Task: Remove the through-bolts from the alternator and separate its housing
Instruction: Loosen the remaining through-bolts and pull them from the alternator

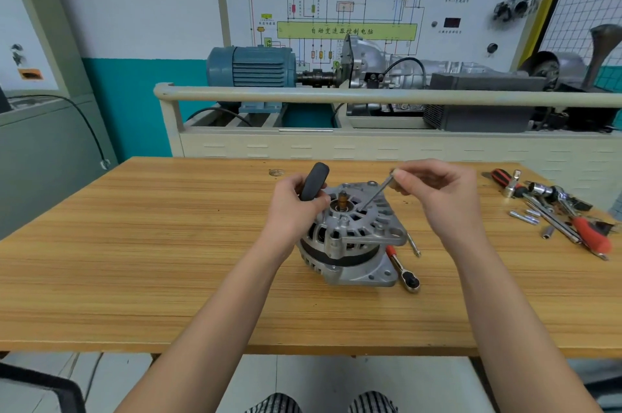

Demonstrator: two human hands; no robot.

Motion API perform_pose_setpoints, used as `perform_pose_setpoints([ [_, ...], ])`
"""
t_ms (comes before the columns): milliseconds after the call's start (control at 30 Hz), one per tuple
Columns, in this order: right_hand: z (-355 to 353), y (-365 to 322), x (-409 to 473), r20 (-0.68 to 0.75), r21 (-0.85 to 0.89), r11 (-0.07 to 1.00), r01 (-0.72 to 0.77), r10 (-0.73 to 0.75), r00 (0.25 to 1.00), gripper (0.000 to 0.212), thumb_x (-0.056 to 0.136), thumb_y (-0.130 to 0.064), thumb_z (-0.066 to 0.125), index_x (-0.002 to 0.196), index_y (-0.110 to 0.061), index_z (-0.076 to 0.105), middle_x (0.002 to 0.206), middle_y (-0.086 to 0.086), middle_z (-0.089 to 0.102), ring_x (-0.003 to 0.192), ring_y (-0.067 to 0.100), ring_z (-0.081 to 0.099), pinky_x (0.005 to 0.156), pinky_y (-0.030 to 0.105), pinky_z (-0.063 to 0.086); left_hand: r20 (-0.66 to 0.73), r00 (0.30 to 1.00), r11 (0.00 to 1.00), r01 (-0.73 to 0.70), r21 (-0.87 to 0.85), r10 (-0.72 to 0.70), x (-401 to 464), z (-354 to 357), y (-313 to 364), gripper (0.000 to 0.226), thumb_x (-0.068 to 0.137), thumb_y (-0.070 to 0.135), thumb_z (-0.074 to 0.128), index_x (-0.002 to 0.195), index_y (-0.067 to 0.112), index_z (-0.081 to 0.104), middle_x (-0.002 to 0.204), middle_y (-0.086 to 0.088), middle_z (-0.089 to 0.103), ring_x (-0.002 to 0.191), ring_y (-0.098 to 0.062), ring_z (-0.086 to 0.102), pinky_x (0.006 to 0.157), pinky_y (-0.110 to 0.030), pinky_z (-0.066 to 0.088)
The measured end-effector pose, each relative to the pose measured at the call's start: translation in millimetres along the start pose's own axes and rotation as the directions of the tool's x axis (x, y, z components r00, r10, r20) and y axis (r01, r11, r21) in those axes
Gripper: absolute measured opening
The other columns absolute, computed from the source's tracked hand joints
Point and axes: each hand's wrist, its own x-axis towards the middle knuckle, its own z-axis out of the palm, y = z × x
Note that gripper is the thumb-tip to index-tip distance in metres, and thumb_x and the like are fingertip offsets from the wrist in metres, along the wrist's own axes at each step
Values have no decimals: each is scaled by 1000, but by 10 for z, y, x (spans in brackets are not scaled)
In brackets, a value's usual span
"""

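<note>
A silver alternator stands on the wooden table with its slotted housing and central shaft facing up. My left hand grips a dark rounded handle at the alternator's left top edge. My right hand pinches the upper end of a thin metal rod or bolt; its lower tip touches the housing beside the shaft. Whether the rod is a through-bolt or a tool shaft I cannot tell.
A small red-handled ratchet and a thin extension bar lie just right of the alternator. Several sockets, wrenches and red-handled tools are scattered at the table's right end. A training bench with a blue motor stands behind the table.
</note>
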Motion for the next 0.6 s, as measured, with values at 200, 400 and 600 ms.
perform_pose_setpoints([
  [200, -452, 330, -84, -242, 64, 992, -105, 117, 963, 10, 85, -2, 69, 85, -12, 70, 69, 0, 73, 68, 14, 72, 64, 20, 57, 113, 990, 990, 95, -105, -83, -64, 92, 283, 5, 91, 15, 64, 95, 13, 65, 76, 2, 64, 60, -6, 46, 47, -15, 36],
  [400, -629, 947, -209, -297, -141, 924, -355, 302, 906, 8, 81, -9, 75, 78, -15, 70, 69, -2, 72, 75, 16, 71, 70, 27, 57, 352, 929, 933, 225, -280, -118, -46, 456, 533, 11, 95, 12, 57, 104, 4, 59, 76, -5, 66, 56, -7, 44, 42, -16, 32],
  [600, -579, 1361, -299, -193, -362, 838, -407, 360, 913, 11, 81, -13, 75, 82, -23, 71, 78, -16, 66, 76, -6, 59, 62, 8, 43, 342, 912, 882, 340, -327, -226, 70, 635, 483, 15, 95, 10, 56, 108, 2, 56, 73, -6, 66, 52, -7, 45, 39, -15, 31],
])
